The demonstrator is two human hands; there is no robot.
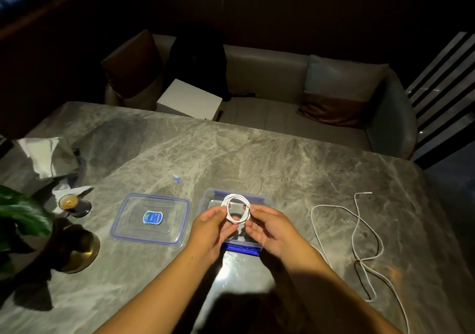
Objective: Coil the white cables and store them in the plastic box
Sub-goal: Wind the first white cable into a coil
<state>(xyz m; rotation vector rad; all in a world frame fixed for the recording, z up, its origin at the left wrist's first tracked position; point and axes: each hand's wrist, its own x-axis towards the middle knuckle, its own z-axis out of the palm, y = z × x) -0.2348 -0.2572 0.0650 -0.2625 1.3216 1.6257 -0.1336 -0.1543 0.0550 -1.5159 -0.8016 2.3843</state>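
Your left hand (208, 228) and right hand (271, 231) pinch one coiled cable (236, 208) in their fingers (218, 212) over the plastic box (212, 197). It is not yet stored. The loose cable (359, 231) by the worktop's (257, 154) right edge is uncoiled.

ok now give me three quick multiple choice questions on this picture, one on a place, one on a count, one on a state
1. Where is the lid relative to the plastic box?
A) on top of it
B) on the table, to its left
C) on the sofa

2. How many white cables are in view?
A) one
B) two
C) three

3. What state is the coiled cable in?
A) held in both hands
B) lying on the table
C) sealed under the lid

Answers:
1 B, the lid lies flat beside the open box.
2 B, the coiled cable plus one loose cable on the right.
3 A, the left hand and right hand hold it over the box.
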